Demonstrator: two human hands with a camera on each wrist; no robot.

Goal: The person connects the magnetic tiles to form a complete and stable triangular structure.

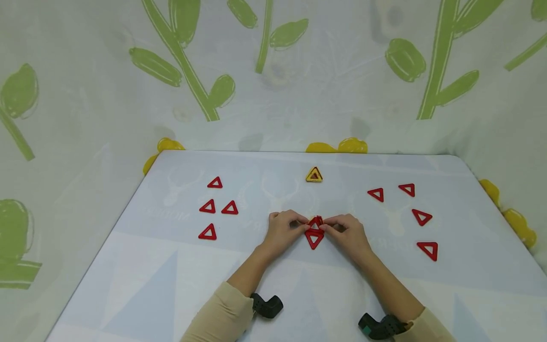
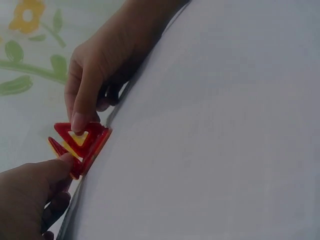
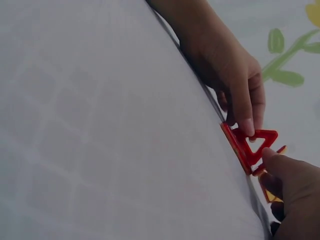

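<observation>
Several red triangular frame tiles, probably magnetic building tiles, form a small joined piece [image 1: 314,233] in the middle of the table. Some stand tilted up; one lies nearer me, point downward. From its left side my left hand [image 1: 284,232] pinches the piece between thumb and fingers. On the opposite side my right hand [image 1: 348,232] pinches another tile of it. In the left wrist view the red tiles [image 2: 93,145] meet at angles, with some yellow behind them. A yellow edge also shows below the red tiles [image 3: 239,147] in the right wrist view. Fingers partly hide the joins.
Loose red triangle tiles [image 1: 207,237] lie in a group at left, with several more [image 1: 434,251] spread at right. Beyond the hands sits a yellow triangular piece [image 1: 314,180] with a reddish middle. A leaf-patterned curtain [image 1: 325,109] borders the table's far edge.
</observation>
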